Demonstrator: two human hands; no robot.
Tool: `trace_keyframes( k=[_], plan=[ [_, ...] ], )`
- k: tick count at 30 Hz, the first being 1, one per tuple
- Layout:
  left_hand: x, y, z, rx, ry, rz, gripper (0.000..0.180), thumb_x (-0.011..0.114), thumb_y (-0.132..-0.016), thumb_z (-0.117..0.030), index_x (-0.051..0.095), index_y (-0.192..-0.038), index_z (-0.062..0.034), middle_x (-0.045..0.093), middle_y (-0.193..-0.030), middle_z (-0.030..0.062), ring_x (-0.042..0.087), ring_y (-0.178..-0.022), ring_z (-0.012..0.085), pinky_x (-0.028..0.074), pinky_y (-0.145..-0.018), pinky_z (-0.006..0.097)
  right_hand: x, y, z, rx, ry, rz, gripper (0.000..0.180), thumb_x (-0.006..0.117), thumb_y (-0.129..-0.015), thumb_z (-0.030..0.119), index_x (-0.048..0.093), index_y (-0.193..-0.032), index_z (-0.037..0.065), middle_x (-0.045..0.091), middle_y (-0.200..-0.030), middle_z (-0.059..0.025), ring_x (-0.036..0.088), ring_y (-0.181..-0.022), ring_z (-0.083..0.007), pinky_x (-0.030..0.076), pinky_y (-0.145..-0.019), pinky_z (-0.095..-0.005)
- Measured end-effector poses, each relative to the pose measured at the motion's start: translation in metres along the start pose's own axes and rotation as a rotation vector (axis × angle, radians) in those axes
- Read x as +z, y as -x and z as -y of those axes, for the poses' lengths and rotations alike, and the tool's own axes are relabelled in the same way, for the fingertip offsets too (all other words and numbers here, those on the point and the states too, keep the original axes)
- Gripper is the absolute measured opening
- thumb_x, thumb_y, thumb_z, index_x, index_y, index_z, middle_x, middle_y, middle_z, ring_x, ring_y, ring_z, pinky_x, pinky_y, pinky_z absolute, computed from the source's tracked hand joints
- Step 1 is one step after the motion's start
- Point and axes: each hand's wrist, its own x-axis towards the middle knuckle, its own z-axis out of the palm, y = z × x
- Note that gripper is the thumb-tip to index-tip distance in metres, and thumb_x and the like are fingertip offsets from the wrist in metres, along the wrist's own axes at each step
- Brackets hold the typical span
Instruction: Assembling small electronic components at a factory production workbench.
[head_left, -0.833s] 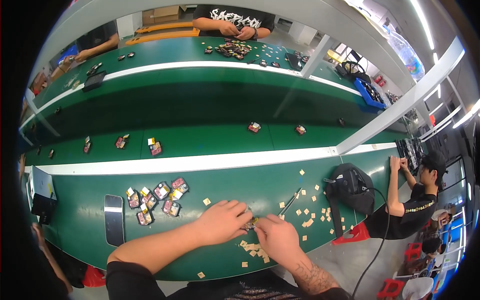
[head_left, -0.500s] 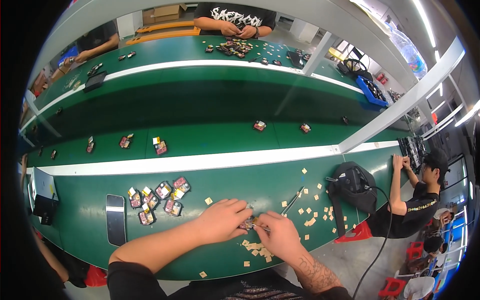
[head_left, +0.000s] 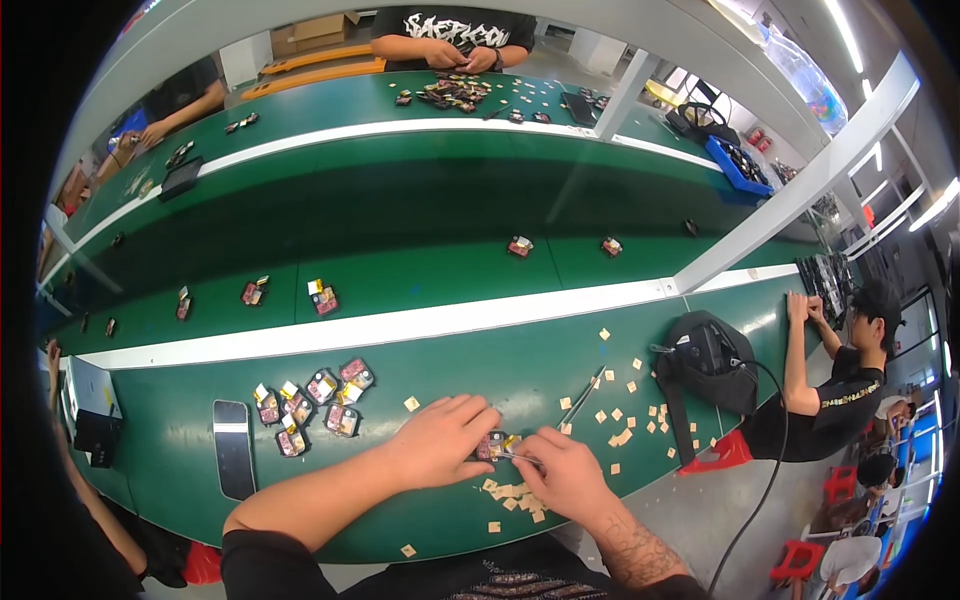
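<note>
Hands low centre of frame, left hand (head_left: 440, 440) pressed flat on small dark part (head_left: 491, 446), thin tweezers (head_left: 522, 459) pinched by right hand (head_left: 566, 474), tan squares (head_left: 512, 492) scattered beneath.

Single head-worn fisheye view, looking steeply down and forward over the green counter (head_left: 480, 370); near edge close below, far counter rows and seated workers bending toward the rim.

Green table (head_left: 480, 370), white stripe (head_left: 400, 325), tan square chips (head_left: 625, 437), black bag (head_left: 710, 360).
</note>
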Motion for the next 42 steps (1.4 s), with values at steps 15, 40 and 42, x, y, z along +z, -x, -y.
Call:
trace_keyframes(
  k=[15, 40, 42],
  plan=[
    [0.005, 0.000, -0.002, 0.022, 0.050, -0.010, 0.049, 0.084, -0.090, -0.028, 0.060, -0.128, -0.0087, 0.062, -0.116, 0.0105, 0.062, -0.116, 0.0341, 0.051, -0.099, 0.047, 0.010, -0.010, 0.015, 0.057, 0.273, 0.045, 0.012, 0.075, -0.094, 0.012, 0.065, -0.100, 0.007, 0.062, -0.090, -0.0103, 0.070, -0.075, -0.0366, 0.057, -0.066, -0.0479],
    [0.002, -0.001, 0.005, 0.050, 0.088, -0.038, 0.051, 0.086, -0.086, -0.022, 0.062, -0.130, -0.0118, 0.065, -0.116, 0.0065, 0.063, -0.114, 0.0328, 0.056, -0.094, 0.045, 0.012, -0.003, -0.022, -0.266, 0.178, -0.021, 0.030, 0.084, -0.090, 0.011, 0.075, -0.118, 0.009, 0.068, -0.101, -0.0033, 0.073, -0.079, -0.0213, 0.062, -0.070, -0.0340],
    [0.003, 0.000, 0.006, 0.052, 0.076, -0.049, 0.047, 0.086, -0.086, -0.023, 0.064, -0.126, -0.0127, 0.065, -0.115, 0.0059, 0.063, -0.113, 0.0318, 0.056, -0.094, 0.045, 0.014, -0.004, -0.022, -0.267, 0.163, -0.028, 0.029, 0.084, -0.090, 0.009, 0.075, -0.117, 0.007, 0.070, -0.098, -0.0042, 0.074, -0.080, -0.0211, 0.063, -0.071, -0.0332]
  ],
)
